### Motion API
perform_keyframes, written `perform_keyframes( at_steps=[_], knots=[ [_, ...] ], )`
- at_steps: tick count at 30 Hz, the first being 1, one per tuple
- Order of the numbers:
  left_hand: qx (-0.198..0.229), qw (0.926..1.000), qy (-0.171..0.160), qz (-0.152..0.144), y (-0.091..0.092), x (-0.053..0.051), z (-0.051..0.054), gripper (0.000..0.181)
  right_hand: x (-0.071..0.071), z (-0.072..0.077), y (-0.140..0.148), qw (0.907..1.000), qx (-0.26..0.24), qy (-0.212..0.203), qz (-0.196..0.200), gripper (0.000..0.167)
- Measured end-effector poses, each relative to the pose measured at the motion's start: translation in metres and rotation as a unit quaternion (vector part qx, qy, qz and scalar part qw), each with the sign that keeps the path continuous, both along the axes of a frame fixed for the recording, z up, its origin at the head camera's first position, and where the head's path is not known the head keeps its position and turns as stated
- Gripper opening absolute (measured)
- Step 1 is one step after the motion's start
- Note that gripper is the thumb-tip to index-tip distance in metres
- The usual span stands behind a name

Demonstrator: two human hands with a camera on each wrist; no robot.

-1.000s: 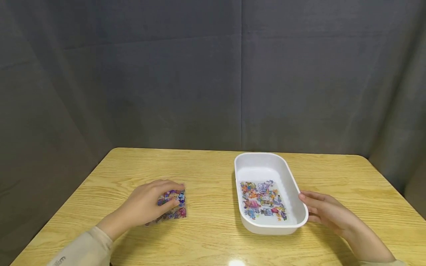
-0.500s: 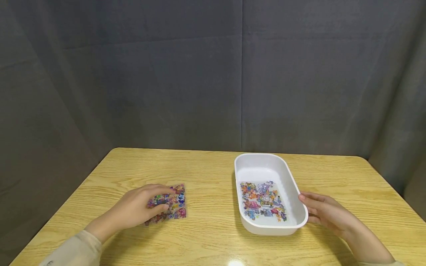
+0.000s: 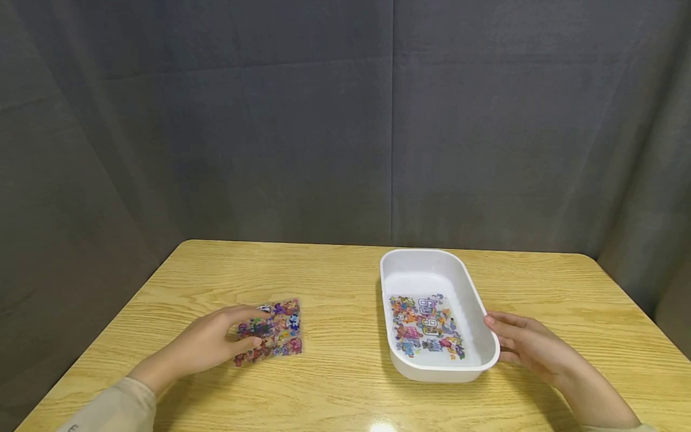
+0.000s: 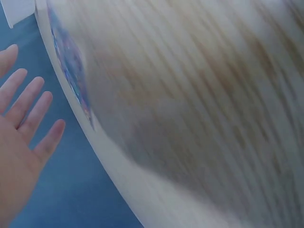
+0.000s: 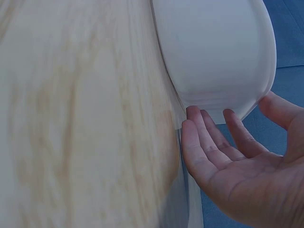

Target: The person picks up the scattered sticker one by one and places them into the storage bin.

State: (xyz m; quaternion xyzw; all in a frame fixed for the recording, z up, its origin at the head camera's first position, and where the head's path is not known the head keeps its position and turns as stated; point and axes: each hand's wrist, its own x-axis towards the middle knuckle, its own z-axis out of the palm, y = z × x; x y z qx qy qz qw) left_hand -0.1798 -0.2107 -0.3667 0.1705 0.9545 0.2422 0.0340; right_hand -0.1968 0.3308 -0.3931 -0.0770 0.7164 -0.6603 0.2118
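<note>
A clear sheet of colourful cartoon stickers point(image 3: 281, 330) lies on the left part of the table; in the left wrist view the sticker sheet point(image 4: 70, 61) shows as a thin slanted strip. My left hand point(image 3: 207, 339) is at the sheet's left edge, thumb and fingers apart, gripping nothing. The fingers are spread in the left wrist view. On the right stands a white plastic tray point(image 3: 425, 282) with a similar sticker sheet point(image 3: 426, 327) inside. My right hand point(image 3: 534, 345) holds the tray's right side, thumb at the rim and fingers against the outer wall point(image 5: 213, 71).
The wood-grain table point(image 3: 345, 384) has rounded back corners. A dark grey curtain point(image 3: 286, 132) hangs behind it and along both sides. Bare tabletop lies between the loose sticker sheet and the tray.
My left hand has drawn back to the left off the sticker sheet, uncovering more of it. The sheet stays in place. My right hand and the tray have hardly moved.
</note>
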Motion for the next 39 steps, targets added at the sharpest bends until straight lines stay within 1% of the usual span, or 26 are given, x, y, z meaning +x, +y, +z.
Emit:
perform_keyframes(
  at_steps=[7, 11, 14, 24, 27, 31, 36, 39],
  knots=[
    [0.009, 0.9998, -0.012, -0.009, -0.006, -0.003, -0.003, 0.049, 0.001, 0.000, 0.000, 1.0000, 0.006, -0.001, 0.000, 0.072],
    [0.016, 0.9991, -0.038, -0.010, -0.007, -0.005, -0.004, 0.050, 0.001, 0.000, 0.001, 0.9999, 0.012, 0.000, -0.004, 0.072],
    [0.020, 0.9984, -0.052, -0.012, -0.010, -0.007, -0.007, 0.053, 0.001, 0.000, 0.001, 0.9999, 0.015, -0.001, -0.007, 0.072],
    [0.029, 0.9974, -0.060, -0.027, -0.018, -0.014, -0.012, 0.059, 0.001, 0.001, 0.000, 0.9999, 0.016, 0.001, -0.005, 0.072],
    [0.021, 0.9978, -0.053, -0.034, -0.019, -0.016, -0.014, 0.061, 0.001, 0.002, -0.001, 0.9999, 0.014, 0.000, -0.003, 0.072],
    [0.009, 0.9981, -0.049, -0.037, -0.020, -0.016, -0.015, 0.066, 0.000, 0.002, -0.001, 1.0000, 0.009, -0.002, -0.002, 0.072],
    [0.011, 0.9970, -0.063, -0.044, -0.020, -0.016, -0.013, 0.070, 0.000, 0.001, 0.000, 1.0000, 0.001, -0.002, 0.001, 0.071],
    [0.008, 0.9968, -0.068, -0.042, -0.020, -0.016, -0.015, 0.073, 0.000, 0.000, 0.000, 1.0000, -0.001, 0.000, 0.001, 0.071]
  ],
)
